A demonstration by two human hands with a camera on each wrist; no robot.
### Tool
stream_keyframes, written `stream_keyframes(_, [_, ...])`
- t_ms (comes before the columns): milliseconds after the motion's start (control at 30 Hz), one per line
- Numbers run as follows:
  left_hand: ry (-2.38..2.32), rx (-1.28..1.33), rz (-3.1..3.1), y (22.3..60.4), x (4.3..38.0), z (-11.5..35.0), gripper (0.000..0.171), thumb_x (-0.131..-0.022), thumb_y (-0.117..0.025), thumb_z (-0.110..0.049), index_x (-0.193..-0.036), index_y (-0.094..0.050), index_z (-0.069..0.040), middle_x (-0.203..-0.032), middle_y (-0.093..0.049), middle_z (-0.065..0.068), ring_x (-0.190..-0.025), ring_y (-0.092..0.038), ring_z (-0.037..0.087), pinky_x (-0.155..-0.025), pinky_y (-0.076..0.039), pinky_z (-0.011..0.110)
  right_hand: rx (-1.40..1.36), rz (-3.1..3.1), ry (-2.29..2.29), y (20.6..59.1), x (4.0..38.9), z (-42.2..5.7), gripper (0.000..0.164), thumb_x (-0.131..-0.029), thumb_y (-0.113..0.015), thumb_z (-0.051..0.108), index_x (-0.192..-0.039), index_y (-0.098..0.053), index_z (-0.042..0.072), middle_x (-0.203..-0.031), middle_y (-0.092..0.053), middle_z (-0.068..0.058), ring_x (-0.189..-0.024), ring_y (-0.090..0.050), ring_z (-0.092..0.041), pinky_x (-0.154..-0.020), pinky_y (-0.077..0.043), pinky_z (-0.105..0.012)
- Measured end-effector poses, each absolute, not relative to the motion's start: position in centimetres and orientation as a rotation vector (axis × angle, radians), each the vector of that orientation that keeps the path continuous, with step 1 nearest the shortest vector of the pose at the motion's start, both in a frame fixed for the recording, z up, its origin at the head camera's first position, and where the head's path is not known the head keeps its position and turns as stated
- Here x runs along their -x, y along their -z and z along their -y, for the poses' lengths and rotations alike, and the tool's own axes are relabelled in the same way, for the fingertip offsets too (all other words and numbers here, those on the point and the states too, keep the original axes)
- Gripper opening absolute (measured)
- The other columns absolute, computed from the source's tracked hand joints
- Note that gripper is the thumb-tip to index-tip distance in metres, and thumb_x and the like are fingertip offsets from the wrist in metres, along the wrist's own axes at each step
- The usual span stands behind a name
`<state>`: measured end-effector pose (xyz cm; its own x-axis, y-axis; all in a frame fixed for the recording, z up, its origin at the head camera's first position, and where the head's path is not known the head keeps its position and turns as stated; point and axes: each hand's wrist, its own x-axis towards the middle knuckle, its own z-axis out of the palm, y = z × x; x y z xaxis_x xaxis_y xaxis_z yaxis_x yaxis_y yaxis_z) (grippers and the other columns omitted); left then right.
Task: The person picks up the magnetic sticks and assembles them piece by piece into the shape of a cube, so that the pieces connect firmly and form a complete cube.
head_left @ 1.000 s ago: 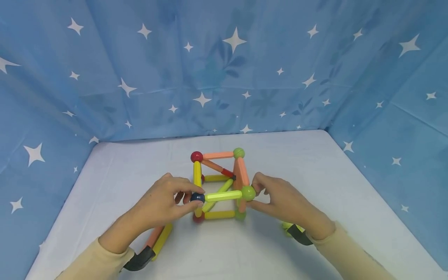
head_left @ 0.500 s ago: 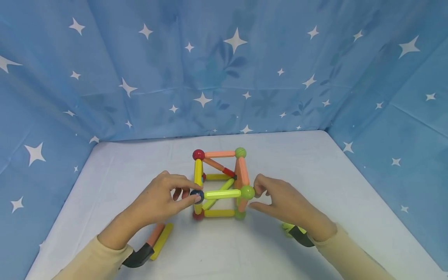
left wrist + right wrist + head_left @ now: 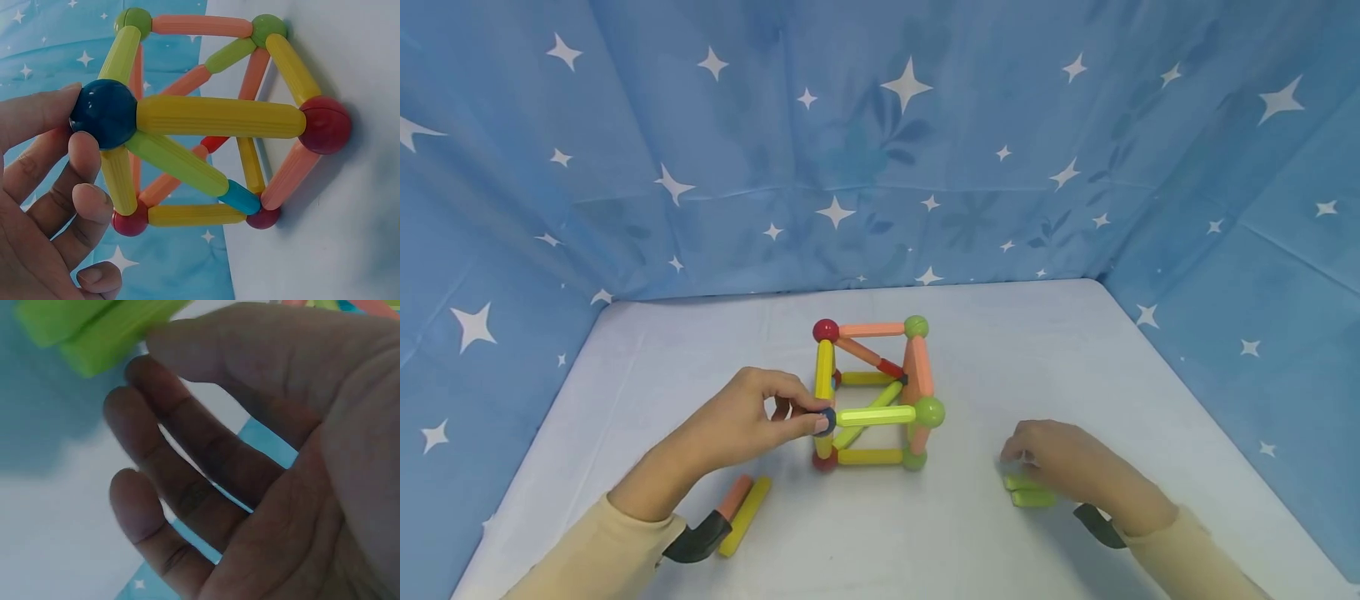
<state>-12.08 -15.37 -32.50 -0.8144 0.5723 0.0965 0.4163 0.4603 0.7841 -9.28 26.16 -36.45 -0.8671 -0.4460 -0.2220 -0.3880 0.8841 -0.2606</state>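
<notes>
A cube frame of magnetic sticks and balls stands on the white table, with a light green stick [image 3: 876, 416] across its near top edge. My left hand [image 3: 741, 421] pinches the dark blue ball [image 3: 103, 114] at the near left top corner between thumb and index finger. Across the top right corner sits a green ball [image 3: 930, 412]. A yellow stick [image 3: 220, 117] runs down from the blue ball to a red ball [image 3: 326, 125]. At the right, my right hand [image 3: 1075, 467] hovers by loose light green sticks [image 3: 1032, 497], fingers loosely bent, thumb tip right at one stick.
An orange stick [image 3: 735, 497] and a yellow stick [image 3: 746, 517] lie side by side under the left forearm. Behind and beside the table [image 3: 865, 533] hangs a blue curtain [image 3: 850, 167] with white stars.
My right hand has left the green corner ball and moved right and nearer to the loose green sticks. The left hand stays at the blue ball, and the frame stands almost unmoved.
</notes>
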Motion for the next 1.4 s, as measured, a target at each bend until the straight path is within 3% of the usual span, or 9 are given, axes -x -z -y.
stream_keyframes(233, [-1.278,-0.877,-2.512,32.3,12.2,15.3,0.014,-0.090,-0.079,-0.031,-0.101,-0.081,-0.022,-0.084,-0.070,-0.014,-0.073,-0.054,0.017,-0.056,-0.042,0.026,0.629,-2.780,0.340,37.4,8.9,-27.6,0.015,-0.084,-0.081,0.010,-0.094,-0.077,0.020,-0.095,-0.069,0.011,-0.092,-0.067,-0.017,-0.083,-0.055,-0.042])
stream_keyframes(500, [-1.274,-0.876,-2.512,32.2,12.2,15.1,0.012,-0.090,-0.079,-0.030,-0.100,-0.081,-0.023,-0.082,-0.069,-0.013,-0.072,-0.054,0.017,-0.057,-0.042,0.026,0.707,-2.754,0.304,37.8,8.7,-26.6,0.014,-0.085,-0.082,0.017,-0.096,-0.075,0.022,-0.088,-0.061,0.019,-0.080,-0.057,-0.003,-0.078,-0.054,-0.037])
stream_keyframes(667, [-1.268,-0.882,-2.511,32.1,12.3,15.2,0.011,-0.090,-0.079,-0.030,-0.099,-0.081,-0.024,-0.081,-0.069,-0.013,-0.072,-0.054,0.016,-0.057,-0.042,0.027,0.794,-2.719,0.301,36.9,8.2,-23.2,0.025,-0.087,-0.080,0.013,-0.110,-0.077,0.023,-0.086,-0.056,0.019,-0.073,-0.049,-0.001,-0.073,-0.053,-0.029])
stream_keyframes(867, [-1.269,-0.875,-2.510,32.2,12.3,15.3,0.012,-0.090,-0.079,-0.031,-0.099,-0.081,-0.024,-0.081,-0.069,-0.013,-0.073,-0.054,0.017,-0.057,-0.042,0.027,1.105,-2.716,0.362,35.7,7.0,-17.5,0.030,-0.086,-0.083,0.013,-0.112,-0.073,0.024,-0.101,-0.061,0.014,-0.082,-0.055,0.000,-0.078,-0.054,-0.026])
stream_keyframes(1000, [-1.275,-0.888,-2.509,32.3,12.3,15.4,0.012,-0.091,-0.079,-0.032,-0.099,-0.081,-0.024,-0.080,-0.069,-0.013,-0.072,-0.054,0.016,-0.058,-0.042,0.027,1.214,-2.794,0.325,36.3,6.5,-14.3,0.026,-0.090,-0.080,0.016,-0.112,-0.068,0.022,-0.102,-0.059,0.009,-0.072,-0.052,-0.002,-0.071,-0.052,-0.020])
stream_keyframes(1133, [-1.286,-0.897,-2.509,32.4,12.3,15.4,0.012,-0.091,-0.079,-0.031,-0.099,-0.081,-0.024,-0.079,-0.068,-0.013,-0.071,-0.054,0.016,-0.058,-0.042,0.027,1.276,-2.933,0.234,37.2,6.8,-12.5,0.020,-0.094,-0.074,0.017,-0.112,-0.066,0.018,-0.098,-0.055,0.006,-0.059,-0.043,-0.003,-0.054,-0.043,-0.017])
stream_keyframes(1400, [-1.286,-0.892,-2.518,32.3,12.2,15.7,0.009,-0.091,-0.079,-0.031,-0.098,-0.081,-0.025,-0.080,-0.068,-0.014,-0.072,-0.054,0.016,-0.058,-0.043,0.027,1.320,-3.123,0.084,38.1,7.3,-11.7,0.019,-0.093,-0.074,0.010,-0.108,-0.063,0.011,-0.098,-0.065,0.003,-0.060,-0.052,-0.006,-0.048,-0.043,-0.020])
